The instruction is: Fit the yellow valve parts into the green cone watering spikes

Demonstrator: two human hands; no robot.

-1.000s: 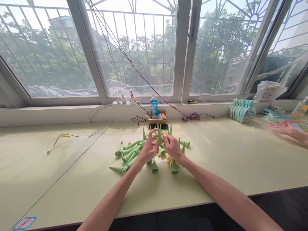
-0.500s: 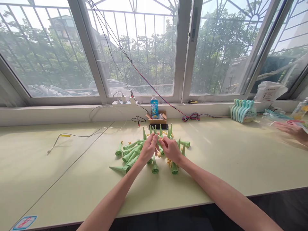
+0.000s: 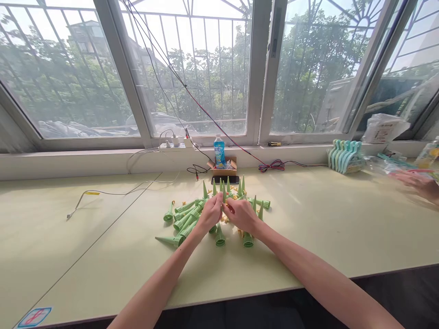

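Note:
My left hand (image 3: 211, 213) is closed on a green plastic watering spike (image 3: 224, 193), its pointed tip upward. Close against it, my right hand (image 3: 243, 214) pinches at the spike's side, where a bit of a small yellow part (image 3: 225, 206) shows; the fingers hide most of it. Around both hands lie several more green spikes (image 3: 188, 221), some on their sides with hollow threaded ends showing, others standing point up behind the hands. Small yellow valve-like pieces (image 3: 240, 233) are scattered among them.
Behind the spikes are a dark phone (image 3: 225, 180) and a small cardboard box (image 3: 224, 172) with a blue bottle (image 3: 219, 152). Cables (image 3: 272, 165) run along the sill. At right, pastel hangers (image 3: 345, 156) stand near another person's hand (image 3: 416, 182).
My hands have come closer together, and the held spike now stands more upright between them. At right, the other person's hand has shifted. The view has moved slightly.

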